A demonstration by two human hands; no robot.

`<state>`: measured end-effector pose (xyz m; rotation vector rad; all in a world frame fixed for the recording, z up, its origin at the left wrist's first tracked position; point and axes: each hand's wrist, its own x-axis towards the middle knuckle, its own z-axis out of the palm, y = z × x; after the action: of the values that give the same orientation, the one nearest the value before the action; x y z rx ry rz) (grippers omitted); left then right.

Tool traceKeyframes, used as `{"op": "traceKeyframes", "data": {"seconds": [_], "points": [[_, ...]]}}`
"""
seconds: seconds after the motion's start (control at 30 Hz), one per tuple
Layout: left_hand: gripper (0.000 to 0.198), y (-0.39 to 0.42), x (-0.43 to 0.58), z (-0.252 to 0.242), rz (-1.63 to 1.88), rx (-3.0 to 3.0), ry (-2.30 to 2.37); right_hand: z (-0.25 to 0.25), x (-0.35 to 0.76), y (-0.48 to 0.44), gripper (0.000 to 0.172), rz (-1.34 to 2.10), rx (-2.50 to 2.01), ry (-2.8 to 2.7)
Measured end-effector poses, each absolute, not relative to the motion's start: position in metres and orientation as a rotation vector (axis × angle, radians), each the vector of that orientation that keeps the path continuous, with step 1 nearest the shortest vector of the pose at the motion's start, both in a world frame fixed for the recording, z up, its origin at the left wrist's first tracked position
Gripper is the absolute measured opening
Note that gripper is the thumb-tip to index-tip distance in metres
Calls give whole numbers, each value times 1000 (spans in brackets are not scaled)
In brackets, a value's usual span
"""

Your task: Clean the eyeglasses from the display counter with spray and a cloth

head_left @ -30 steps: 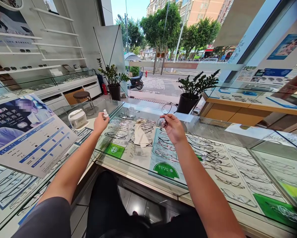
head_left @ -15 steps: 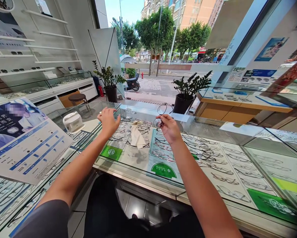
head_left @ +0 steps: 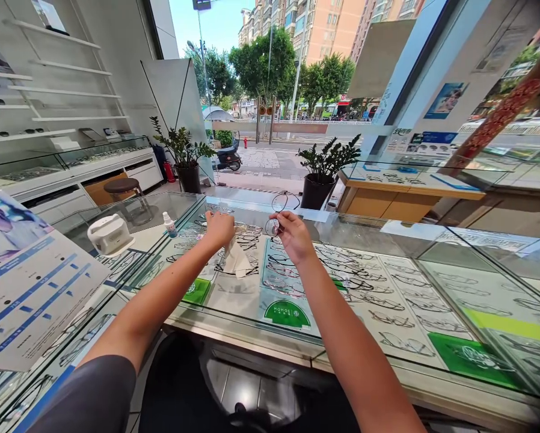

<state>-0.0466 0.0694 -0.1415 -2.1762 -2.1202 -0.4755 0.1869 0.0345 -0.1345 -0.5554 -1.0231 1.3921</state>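
Observation:
My right hand (head_left: 293, 236) is closed on a pair of thin-rimmed round eyeglasses (head_left: 284, 202), held up above the glass counter with one lens above the fingers and one beside them. At the upper left edge of a crumpled beige cloth (head_left: 239, 261) is my left hand (head_left: 220, 230), back toward me. Its fingers bend away and are mostly hidden, so I cannot tell whether they grip the cloth. Left of that hand, a small spray bottle (head_left: 169, 226) with a white cap stands upright on the counter.
Rows of eyeglasses (head_left: 396, 319) lie in the glass display counter (head_left: 234, 322). A white device (head_left: 110, 234) and a printed sign board (head_left: 35, 294) stand to the left. Beyond the counter are two potted plants (head_left: 319, 186) and a stool (head_left: 122, 185).
My left hand has moved right, from beside the spray bottle to the cloth, leaving the bottle in full view. My right hand still holds the eyeglasses. The view has turned slightly right.

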Motion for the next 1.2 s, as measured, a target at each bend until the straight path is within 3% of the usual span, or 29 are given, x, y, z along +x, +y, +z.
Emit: {"op": "traceKeyframes", "data": {"seconds": [0.17, 0.33, 0.5, 0.63, 0.8, 1.0, 1.2], "points": [[13, 70, -56, -127, -729, -2151, -2181, -133, 187, 32, 35, 1395, -551, -1027], [13, 74, -55, -113, -1729, -2300, -2129, -132, 186, 31, 34, 1400, -541, -1030], [46, 64, -31, -103, -2473, -2479, -1980, -132, 186, 30, 35, 1427, -515, -1023], [55, 53, -14, -105, -2550, -2520, -1882, -131, 186, 28, 38, 1452, -494, -1014], [40, 44, 1, -125, -2624, -2314, -1648, -130, 183, 23, 38, 1540, -404, -1031], [18, 30, 11, -140, -2219, -2048, -1667, -129, 177, 15, 36, 1531, -381, -1071], [23, 26, 6, -143, -2092, -1960, -1681, -131, 171, 10, 35, 1424, -467, -1134]]}}
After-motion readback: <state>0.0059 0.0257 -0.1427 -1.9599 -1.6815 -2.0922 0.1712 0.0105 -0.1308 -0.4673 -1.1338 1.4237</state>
